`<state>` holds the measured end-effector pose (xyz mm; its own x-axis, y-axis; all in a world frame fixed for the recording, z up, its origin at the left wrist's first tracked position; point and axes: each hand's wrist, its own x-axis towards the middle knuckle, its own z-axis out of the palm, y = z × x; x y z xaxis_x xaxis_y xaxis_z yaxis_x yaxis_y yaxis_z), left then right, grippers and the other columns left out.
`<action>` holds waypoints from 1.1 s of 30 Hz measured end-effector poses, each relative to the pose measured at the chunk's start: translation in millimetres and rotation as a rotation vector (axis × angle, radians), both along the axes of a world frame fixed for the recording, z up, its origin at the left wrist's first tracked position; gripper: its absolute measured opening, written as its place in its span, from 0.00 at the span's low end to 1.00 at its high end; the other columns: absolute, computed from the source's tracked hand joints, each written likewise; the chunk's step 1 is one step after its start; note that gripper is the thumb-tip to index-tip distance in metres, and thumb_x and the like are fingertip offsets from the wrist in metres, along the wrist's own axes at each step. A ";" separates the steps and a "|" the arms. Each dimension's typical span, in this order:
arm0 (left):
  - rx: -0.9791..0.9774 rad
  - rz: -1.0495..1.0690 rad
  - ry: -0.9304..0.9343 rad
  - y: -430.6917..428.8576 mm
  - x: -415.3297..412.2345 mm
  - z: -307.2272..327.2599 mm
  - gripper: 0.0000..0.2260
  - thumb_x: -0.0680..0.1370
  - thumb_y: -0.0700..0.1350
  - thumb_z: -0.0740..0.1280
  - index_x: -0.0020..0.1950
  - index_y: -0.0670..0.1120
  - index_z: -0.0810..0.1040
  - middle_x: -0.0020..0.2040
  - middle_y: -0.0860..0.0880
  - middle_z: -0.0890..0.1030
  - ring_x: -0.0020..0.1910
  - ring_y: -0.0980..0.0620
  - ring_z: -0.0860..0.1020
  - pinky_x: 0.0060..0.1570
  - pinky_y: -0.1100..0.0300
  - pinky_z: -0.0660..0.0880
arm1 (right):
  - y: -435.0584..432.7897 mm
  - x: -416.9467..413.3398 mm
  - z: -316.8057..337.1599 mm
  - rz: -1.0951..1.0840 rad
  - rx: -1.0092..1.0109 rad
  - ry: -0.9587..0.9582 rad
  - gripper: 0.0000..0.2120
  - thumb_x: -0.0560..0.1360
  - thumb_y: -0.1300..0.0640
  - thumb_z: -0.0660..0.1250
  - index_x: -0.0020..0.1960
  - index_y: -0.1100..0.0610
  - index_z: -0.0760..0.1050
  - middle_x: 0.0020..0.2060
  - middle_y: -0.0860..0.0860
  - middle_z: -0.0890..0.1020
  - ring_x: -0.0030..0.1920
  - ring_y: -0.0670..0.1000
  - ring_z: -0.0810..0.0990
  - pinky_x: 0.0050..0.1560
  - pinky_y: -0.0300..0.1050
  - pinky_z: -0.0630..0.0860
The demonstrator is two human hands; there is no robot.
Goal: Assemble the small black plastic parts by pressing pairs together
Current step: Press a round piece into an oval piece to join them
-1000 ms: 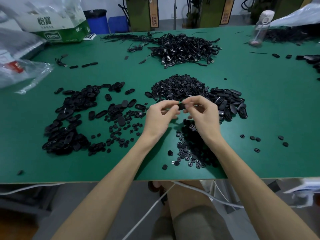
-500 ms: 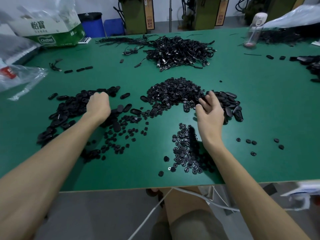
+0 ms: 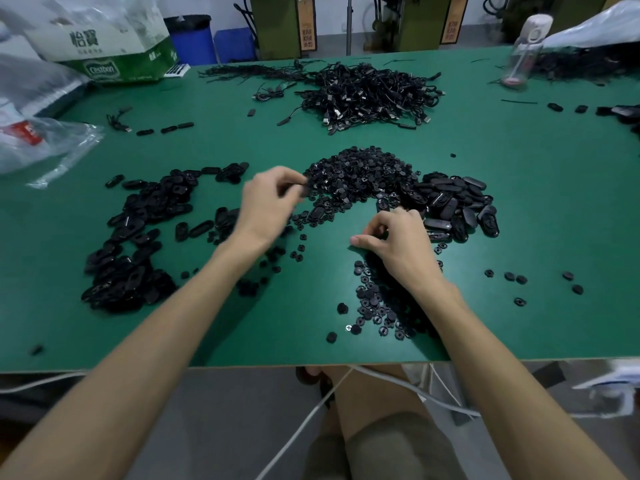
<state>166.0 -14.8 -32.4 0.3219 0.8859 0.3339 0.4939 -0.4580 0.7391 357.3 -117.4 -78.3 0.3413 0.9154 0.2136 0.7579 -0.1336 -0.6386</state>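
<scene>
Green table (image 3: 536,209): black part piles (image 3: 363,171), cable heap (image 3: 367,95), bottle (image 3: 519,53), box (image 3: 104,46).

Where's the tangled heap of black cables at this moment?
Head view: the cable heap lies far centre on the green table, beyond the mound of small round parts, left of the water bottle.

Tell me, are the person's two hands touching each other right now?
Apart. The head view shows a plain strip of green table between the left hand and the right hand.
</scene>
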 end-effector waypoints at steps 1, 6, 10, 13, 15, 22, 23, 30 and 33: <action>-0.067 -0.060 -0.106 -11.9 10.7 -2.3 0.08 0.82 0.35 0.67 0.58 0.43 0.83 0.51 0.47 0.86 0.45 0.56 0.85 0.46 0.63 0.81 | -0.1 -0.2 -0.2 0.003 0.007 -0.009 0.15 0.70 0.44 0.78 0.45 0.55 0.83 0.42 0.49 0.75 0.53 0.54 0.71 0.48 0.48 0.67; -0.209 -0.146 -0.320 -51.1 51.3 -26.7 0.07 0.81 0.33 0.67 0.57 0.40 0.83 0.47 0.46 0.85 0.41 0.50 0.86 0.35 0.59 0.80 | -0.2 -1.6 -0.6 0.011 0.041 -0.044 0.13 0.72 0.45 0.78 0.46 0.53 0.80 0.41 0.50 0.78 0.46 0.53 0.75 0.42 0.48 0.65; -0.348 -0.108 -0.479 -54.3 55.9 -38.7 0.08 0.82 0.33 0.66 0.58 0.38 0.82 0.48 0.44 0.85 0.43 0.49 0.87 0.41 0.60 0.82 | -0.1 0.4 -1.0 0.019 0.060 -0.008 0.08 0.74 0.54 0.77 0.51 0.52 0.81 0.40 0.49 0.80 0.43 0.51 0.77 0.42 0.48 0.71; -0.366 -0.083 -0.540 -51.2 52.3 -41.5 0.10 0.82 0.31 0.65 0.61 0.36 0.81 0.52 0.43 0.84 0.46 0.49 0.87 0.45 0.61 0.82 | -1.2 1.7 -0.9 0.001 0.131 0.083 0.06 0.75 0.55 0.77 0.50 0.53 0.82 0.39 0.49 0.80 0.39 0.48 0.76 0.41 0.44 0.68; -0.373 -0.087 -0.535 -51.0 50.5 -41.8 0.12 0.82 0.30 0.64 0.63 0.36 0.80 0.54 0.42 0.84 0.49 0.49 0.87 0.48 0.60 0.82 | -2.3 2.2 0.7 -0.016 0.182 0.160 0.04 0.76 0.57 0.76 0.49 0.54 0.82 0.41 0.50 0.79 0.40 0.48 0.76 0.43 0.43 0.71; -0.368 -0.134 -0.484 -53.9 51.7 -44.3 0.15 0.81 0.29 0.66 0.66 0.36 0.79 0.56 0.42 0.85 0.51 0.49 0.87 0.51 0.59 0.82 | -7.6 4.2 8.0 -0.024 0.285 0.376 0.02 0.77 0.56 0.74 0.49 0.54 0.85 0.40 0.50 0.85 0.42 0.51 0.84 0.49 0.47 0.80; -0.365 -0.140 -0.478 -54.2 51.6 -44.3 0.15 0.80 0.29 0.67 0.66 0.37 0.80 0.57 0.41 0.85 0.51 0.49 0.87 0.51 0.59 0.82 | -7.9 4.3 8.2 -0.018 0.292 0.390 0.02 0.78 0.56 0.74 0.47 0.54 0.85 0.38 0.50 0.85 0.40 0.50 0.83 0.48 0.47 0.80; -0.357 -0.161 -0.458 -54.8 51.8 -45.8 0.14 0.80 0.30 0.67 0.66 0.36 0.80 0.54 0.42 0.86 0.50 0.49 0.87 0.48 0.59 0.83 | -7.8 6.2 6.5 -0.006 0.318 0.475 0.02 0.77 0.55 0.75 0.46 0.51 0.85 0.37 0.46 0.86 0.41 0.50 0.84 0.45 0.44 0.79; -0.351 -0.140 -0.452 -53.3 51.6 -46.5 0.14 0.80 0.30 0.67 0.65 0.37 0.80 0.54 0.43 0.86 0.49 0.49 0.87 0.50 0.56 0.83 | -6.6 5.8 6.2 0.027 0.288 0.508 0.03 0.76 0.60 0.75 0.48 0.53 0.86 0.40 0.47 0.87 0.43 0.48 0.85 0.49 0.46 0.82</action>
